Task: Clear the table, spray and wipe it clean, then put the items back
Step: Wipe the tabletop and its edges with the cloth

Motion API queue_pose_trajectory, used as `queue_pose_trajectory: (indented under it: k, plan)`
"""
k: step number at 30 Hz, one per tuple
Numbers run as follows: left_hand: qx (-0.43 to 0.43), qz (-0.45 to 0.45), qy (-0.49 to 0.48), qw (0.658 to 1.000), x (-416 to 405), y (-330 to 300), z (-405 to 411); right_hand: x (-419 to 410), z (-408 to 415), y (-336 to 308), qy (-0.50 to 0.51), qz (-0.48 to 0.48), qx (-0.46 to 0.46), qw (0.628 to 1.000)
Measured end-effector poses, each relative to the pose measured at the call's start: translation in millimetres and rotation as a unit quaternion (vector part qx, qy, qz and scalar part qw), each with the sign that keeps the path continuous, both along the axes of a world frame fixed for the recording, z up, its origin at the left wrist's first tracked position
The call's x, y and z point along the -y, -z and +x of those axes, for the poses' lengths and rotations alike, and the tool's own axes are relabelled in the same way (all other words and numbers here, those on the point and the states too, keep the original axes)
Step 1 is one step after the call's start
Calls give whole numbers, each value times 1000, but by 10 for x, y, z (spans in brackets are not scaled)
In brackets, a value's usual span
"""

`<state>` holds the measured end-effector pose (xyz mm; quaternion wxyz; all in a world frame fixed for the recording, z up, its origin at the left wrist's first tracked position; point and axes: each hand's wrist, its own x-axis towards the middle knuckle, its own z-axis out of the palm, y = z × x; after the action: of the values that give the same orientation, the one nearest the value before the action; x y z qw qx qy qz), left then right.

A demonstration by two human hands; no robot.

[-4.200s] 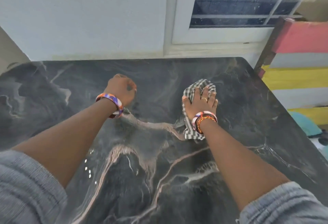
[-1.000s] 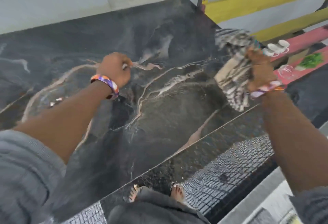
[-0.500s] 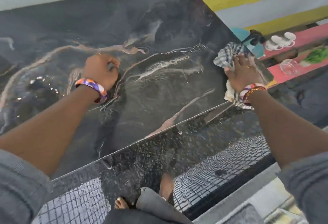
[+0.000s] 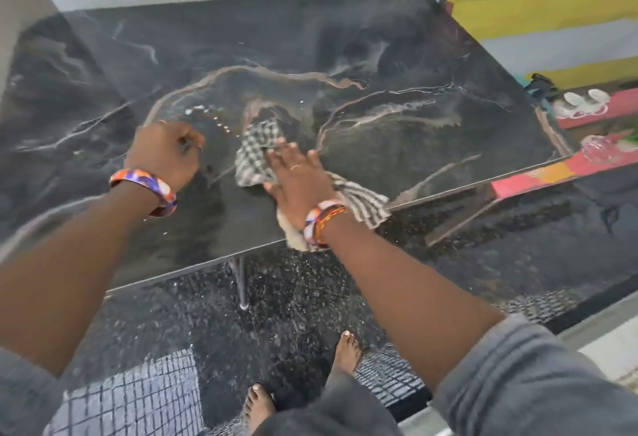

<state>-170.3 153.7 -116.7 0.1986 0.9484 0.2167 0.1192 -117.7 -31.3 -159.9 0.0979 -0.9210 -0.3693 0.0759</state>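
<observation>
A black marble table [image 4: 379,56] with pale veins fills the view, wet in patches with small droplets near its middle. My right hand [image 4: 297,177] lies flat, fingers spread, pressing a black-and-white checked cloth [image 4: 257,149] onto the top near the front edge; part of the cloth trails over that edge. My left hand [image 4: 165,156] rests as a closed fist on the table just left of the cloth, with nothing visible in it. Both wrists wear coloured bangles.
Striped pink, yellow and grey steps [image 4: 552,4] rise at the right. A pink ledge [image 4: 587,114] there holds white cups [image 4: 583,97], a clear glass item [image 4: 597,147] and something green. A thin table leg [image 4: 241,280] stands above the dark speckled floor by my bare feet [image 4: 345,349].
My right hand has swept the cloth from the table's right corner leftward to the middle of the front edge. The left fist has stayed planted on the top. The view has shifted back.
</observation>
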Motion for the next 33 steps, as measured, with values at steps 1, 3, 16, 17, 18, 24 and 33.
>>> queue_pose_trajectory:
  k: [1,3,16,17,18,24,33]
  plan:
    - [-2,-2,-10,1000,-83,-25,-142,-183,-153,5,-25,19,-30,999]
    - [-17,-10,-32,999,-219,-70,-353,-411,-379,-94,-14,113,-181,977]
    - [-43,-236,77,968,-2,-200,-180,791,23,-629,332,749,-389,420]
    - [-48,-217,88,971,56,-206,-132,925,99,-667,371,736,-336,455]
    - [-49,-190,97,976,114,-207,-77,1046,164,-715,414,696,-276,518]
    - [-64,-36,133,988,287,-145,207,1316,538,-431,408,43,-161,898]
    - [-49,96,59,992,-56,-21,454,930,1413,-10,323,-74,-28,943]
